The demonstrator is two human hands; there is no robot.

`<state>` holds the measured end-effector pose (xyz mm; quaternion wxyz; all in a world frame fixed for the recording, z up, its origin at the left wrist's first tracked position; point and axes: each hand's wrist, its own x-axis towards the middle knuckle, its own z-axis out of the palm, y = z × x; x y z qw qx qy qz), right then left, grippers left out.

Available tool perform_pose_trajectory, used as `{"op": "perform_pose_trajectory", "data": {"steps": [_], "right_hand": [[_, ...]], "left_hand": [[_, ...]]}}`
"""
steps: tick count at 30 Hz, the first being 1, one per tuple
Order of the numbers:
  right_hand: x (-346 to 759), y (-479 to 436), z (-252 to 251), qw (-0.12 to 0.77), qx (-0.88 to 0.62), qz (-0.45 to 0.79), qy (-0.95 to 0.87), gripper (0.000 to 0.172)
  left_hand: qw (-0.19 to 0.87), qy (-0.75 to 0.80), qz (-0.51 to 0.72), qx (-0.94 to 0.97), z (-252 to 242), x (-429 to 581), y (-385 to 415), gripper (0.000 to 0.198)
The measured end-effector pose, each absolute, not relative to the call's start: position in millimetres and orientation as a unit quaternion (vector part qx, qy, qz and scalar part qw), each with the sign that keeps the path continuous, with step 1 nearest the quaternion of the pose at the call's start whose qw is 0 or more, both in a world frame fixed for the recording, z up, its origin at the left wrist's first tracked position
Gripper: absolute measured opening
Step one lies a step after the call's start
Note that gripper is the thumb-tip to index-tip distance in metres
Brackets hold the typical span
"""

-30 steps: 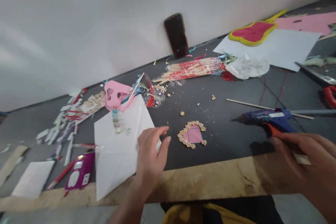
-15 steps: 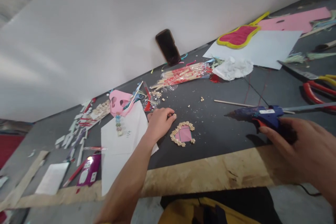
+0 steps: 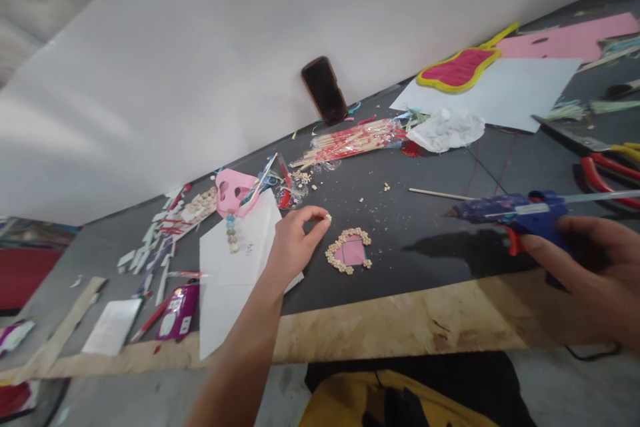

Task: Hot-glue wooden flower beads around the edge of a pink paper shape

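Between the thumb and forefinger of my left hand [image 3: 296, 240] is a small pale wooden bead [image 3: 328, 217], pinched just up and left of a pink card piece [image 3: 353, 252]. Clusters of little beads [image 3: 332, 256] edge that card along its top, left side and part of the bottom. My right hand [image 3: 595, 273] grips a blue glue gun [image 3: 530, 212] by its handle, nozzle pointing left above the dark table. A clear glue stick [image 3: 600, 197] sticks out of the gun's back. A thin wooden stick [image 3: 440, 194] lies behind the nozzle.
Loose beads [image 3: 387, 187] lie behind the card. White paper [image 3: 225, 313] and a pink cutout [image 3: 233, 192] are at left. A phone [image 3: 325, 90] leans on the wall behind packaged sticks [image 3: 355, 140]. Red-handled scissors [image 3: 595, 170] lie at far right, near crumpled tissue [image 3: 447, 130].
My left hand has lifted a bead off the table and drawn back slightly toward me. My right hand has moved the glue gun a little to the right and raised it.
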<state>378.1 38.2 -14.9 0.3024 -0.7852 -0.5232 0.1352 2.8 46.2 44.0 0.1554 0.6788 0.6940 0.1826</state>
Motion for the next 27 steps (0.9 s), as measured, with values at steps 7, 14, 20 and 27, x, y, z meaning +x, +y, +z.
{"op": "perform_pose_trajectory", "data": {"steps": [7,14,20,27], "right_hand": [[326.9,-3.7,11.6,0.365,-0.599,0.684,-0.199,0.059],[296.2,-16.0,25.3,0.389,-0.5,0.76,-0.147,0.044],[274.3,-31.4,29.4,0.393,-0.536,0.687,-0.295,0.033],[267.7,-44.5,19.6,0.343,-0.513,0.647,-0.447,0.037]], "left_hand": [[0.291,0.69,0.297,0.592,40.6,21.5,-0.2,0.017],[0.373,0.653,0.369,0.546,29.8,30.2,-21.7,0.022],[0.357,0.636,0.383,0.567,28.2,30.4,-29.2,0.019],[0.363,0.643,0.351,0.576,22.4,34.3,-29.3,0.015]]}}
